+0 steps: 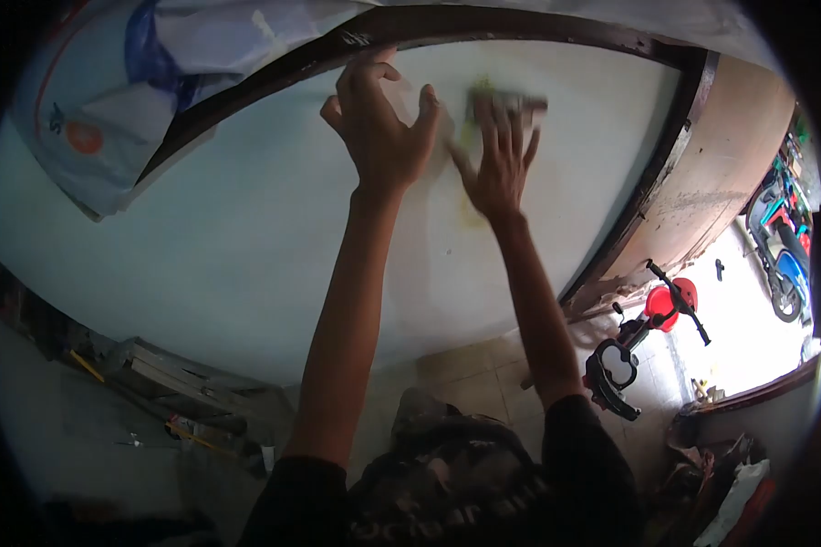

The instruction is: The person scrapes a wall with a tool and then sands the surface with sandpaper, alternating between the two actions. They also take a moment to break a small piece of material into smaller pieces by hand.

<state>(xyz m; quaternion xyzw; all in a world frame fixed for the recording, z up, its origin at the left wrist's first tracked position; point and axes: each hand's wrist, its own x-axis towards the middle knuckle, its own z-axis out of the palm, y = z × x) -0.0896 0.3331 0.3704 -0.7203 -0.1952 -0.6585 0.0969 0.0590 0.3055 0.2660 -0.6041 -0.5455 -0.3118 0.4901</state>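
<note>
A large white panel (246, 237) with a dark wooden frame fills the view before me. My right hand (502, 169) lies with fingers stretched over a dark flat pad (524, 102), pressing it against the panel. Motion blurs the pad, and the fingers partly hide it. Yellow-green marks (470, 214) show on the panel around this hand. My left hand (383, 128) is raised at the upper edge, thumb apart and fingers bent, fingertips right by the dark frame (438, 25). Nothing shows in its grasp.
Plastic sheeting (109, 109) drapes over the panel's upper left. At right, a child's ride-on with handlebars (675, 301) and a red seat stands on the tiled floor. A blue motorbike (784, 264) is outside the bright doorway. Crumpled cloths (730, 492) lie at lower right.
</note>
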